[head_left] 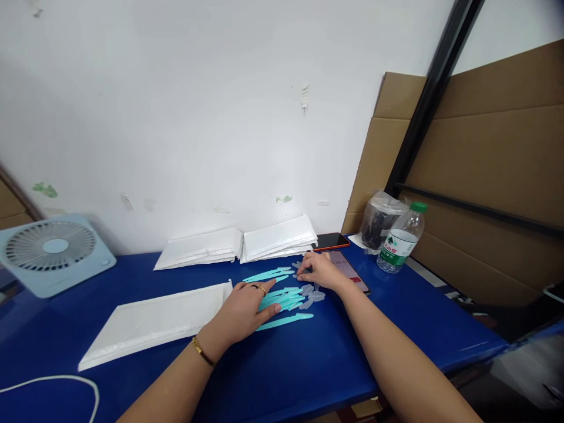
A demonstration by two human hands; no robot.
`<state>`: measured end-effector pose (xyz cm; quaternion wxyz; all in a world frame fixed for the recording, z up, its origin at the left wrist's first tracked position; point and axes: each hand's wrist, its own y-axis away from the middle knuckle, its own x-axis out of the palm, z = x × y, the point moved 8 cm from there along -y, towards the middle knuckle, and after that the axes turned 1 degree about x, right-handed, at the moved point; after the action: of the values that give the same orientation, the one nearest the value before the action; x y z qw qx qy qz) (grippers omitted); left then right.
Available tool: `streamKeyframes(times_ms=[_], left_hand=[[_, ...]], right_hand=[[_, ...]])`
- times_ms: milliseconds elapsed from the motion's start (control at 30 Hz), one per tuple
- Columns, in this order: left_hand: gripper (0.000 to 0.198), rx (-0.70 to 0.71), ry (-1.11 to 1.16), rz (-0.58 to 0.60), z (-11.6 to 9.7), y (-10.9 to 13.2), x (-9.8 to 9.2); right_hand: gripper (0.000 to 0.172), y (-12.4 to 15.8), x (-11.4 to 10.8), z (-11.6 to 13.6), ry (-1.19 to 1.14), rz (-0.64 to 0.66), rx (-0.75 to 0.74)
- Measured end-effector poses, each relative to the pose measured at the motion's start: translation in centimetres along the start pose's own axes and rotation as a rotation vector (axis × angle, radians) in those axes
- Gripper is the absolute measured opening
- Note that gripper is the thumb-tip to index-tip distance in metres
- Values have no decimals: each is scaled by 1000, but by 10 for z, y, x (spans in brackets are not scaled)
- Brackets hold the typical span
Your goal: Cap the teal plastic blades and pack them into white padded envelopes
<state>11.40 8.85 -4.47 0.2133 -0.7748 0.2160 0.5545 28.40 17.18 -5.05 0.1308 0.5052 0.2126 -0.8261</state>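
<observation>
Several slim turquoise eyebrow razors [284, 299] lie in a loose pile on the blue table. My left hand [247, 308] rests over their handles, palm down, with its fingers stretched out and the thumb apart. Clear plastic caps [316, 296] are scattered at the right ends of the razors. Beyond the caps, my right hand [318, 270] has its thumb and fingertips pinched together, close to a small clear piece. Whatever sits in that pinch is too small to make out. One razor [286, 321] lies apart, nearest to me.
White padded envelopes [154, 320] lie left of the pile and along the wall. Two phones, one [348, 267] beside my right hand, lie at the back. A water bottle [400, 241] and a bagged dark item [376, 223] stand right. A blue fan [55, 249] occupies the left.
</observation>
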Motion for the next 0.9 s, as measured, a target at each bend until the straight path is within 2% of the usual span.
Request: streamKeyframes(times_ms=[167, 333, 633, 900], left_hand=[[66, -19, -6, 10, 6, -2, 4], [62, -7, 12, 20, 6, -3, 3], [60, -5, 61, 33, 10, -4, -1], [64, -5, 90, 52, 12, -5, 6]], right_hand=[[12, -1, 5, -2, 0, 21, 2], [13, -4, 8, -6, -46, -20, 44], [10, -6, 8, -2, -45, -51, 29], [11, -8, 18, 7, -63, 9, -37]])
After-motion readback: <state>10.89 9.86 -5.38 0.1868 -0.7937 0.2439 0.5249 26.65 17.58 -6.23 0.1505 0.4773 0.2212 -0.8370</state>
